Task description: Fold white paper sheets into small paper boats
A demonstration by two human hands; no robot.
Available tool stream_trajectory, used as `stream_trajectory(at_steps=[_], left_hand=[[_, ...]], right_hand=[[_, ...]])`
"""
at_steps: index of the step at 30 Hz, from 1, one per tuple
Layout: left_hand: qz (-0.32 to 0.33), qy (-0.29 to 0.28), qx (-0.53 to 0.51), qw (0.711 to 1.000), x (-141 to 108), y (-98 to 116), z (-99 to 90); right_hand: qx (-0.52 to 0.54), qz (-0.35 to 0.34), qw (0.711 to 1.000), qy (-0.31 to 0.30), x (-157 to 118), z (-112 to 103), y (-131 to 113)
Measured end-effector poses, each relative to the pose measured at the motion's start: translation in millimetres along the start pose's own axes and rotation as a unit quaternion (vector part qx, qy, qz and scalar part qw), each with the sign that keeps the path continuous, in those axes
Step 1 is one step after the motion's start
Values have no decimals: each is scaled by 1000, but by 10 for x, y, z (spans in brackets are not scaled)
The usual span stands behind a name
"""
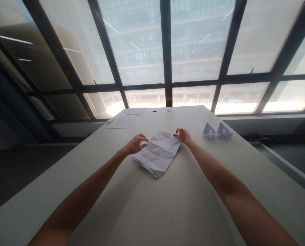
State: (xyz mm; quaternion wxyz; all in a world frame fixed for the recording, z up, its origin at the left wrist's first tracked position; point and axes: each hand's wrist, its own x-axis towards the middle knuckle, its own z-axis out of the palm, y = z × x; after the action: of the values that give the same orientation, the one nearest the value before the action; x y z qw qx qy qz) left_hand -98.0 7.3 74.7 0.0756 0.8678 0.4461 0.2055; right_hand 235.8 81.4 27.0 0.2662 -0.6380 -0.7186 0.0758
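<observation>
A creased white sheet of paper [160, 150] lies in the middle of the table, crossed by many fold lines, with doubled layers along its near edge. At its left side is my left hand [135, 145], thumb and fingers apart, fingertips right beside the paper's edge; whether they touch it is unclear. My right hand [183, 136] pinches the paper's far right edge between thumb and fingers. Farther right, apart from my hand, stand two folded paper boats, one [209, 132] close beside the other [224, 131].
The white table [173, 205] stretches toward tall windows [139, 41]. Flat paper sheets [133, 111] lie at its far left, with another sheet [117, 123] nearer. A dark round hole [154, 111] is in the tabletop near the far edge. A dark curtain [16, 102] hangs left.
</observation>
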Motion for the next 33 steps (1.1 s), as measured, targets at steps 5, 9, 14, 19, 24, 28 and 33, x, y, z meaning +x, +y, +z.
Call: stream_trajectory(at_steps=[5, 9, 14, 19, 24, 28, 33], left_hand=[[145, -194, 17, 970, 415, 473, 453], [99, -189, 70, 974, 415, 517, 837], [-42, -141, 128, 981, 236, 298, 955], [-85, -203, 65, 973, 346, -23, 591], [-120, -169, 69, 976, 816, 43, 596], [-161, -117, 82, 977, 936, 344, 1037], [-172, -58, 100, 978, 772, 488, 1245]], right_hand=[[-96, -5, 995, 19, -213, -72, -121], [-103, -34, 993, 44, -587, -40, -338], [-13, -129, 984, -119, -1279, 252, -816], [38, -243, 951, -188, -1653, 337, -1165], [39, -273, 942, -191, -1695, 397, -1412], [84, -303, 936, -158, -1633, 498, -1463], [253, -305, 898, -191, -1248, 224, -800]])
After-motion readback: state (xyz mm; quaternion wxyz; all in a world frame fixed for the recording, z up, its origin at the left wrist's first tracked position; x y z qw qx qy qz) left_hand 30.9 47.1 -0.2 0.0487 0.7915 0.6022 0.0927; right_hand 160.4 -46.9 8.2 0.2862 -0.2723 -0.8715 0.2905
